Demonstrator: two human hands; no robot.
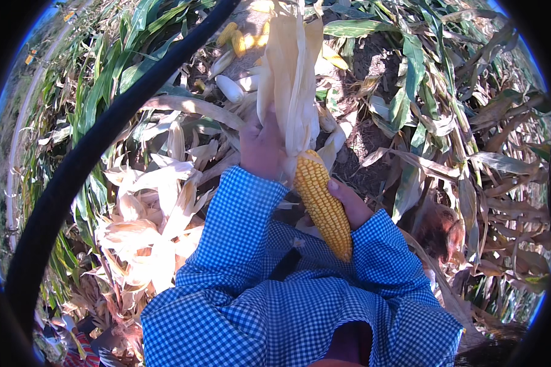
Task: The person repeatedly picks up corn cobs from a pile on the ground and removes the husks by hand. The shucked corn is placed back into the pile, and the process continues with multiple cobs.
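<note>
A yellow ear of corn point(322, 202) slants across the middle of the view, its kernels bare and its tip pointing down towards my body. My right hand point(349, 202) grips the cob from the right side, with the thumb lying on the kernels. Pale dry husk leaves point(291, 78) stretch away from the base of the ear, folded back off the kernels. My left hand point(262, 144) is closed around these husks on their left side; most of its fingers are hidden behind the leaves.
Several bare yellow cobs point(238, 42) lie on the soil ahead, near white husked-over ears point(229, 88). A heap of dry husks point(151, 229) sits to my left. Corn stalks with green and dry leaves point(413, 64) line both sides. A dark curved cable or strap point(115, 114) crosses the left of the view.
</note>
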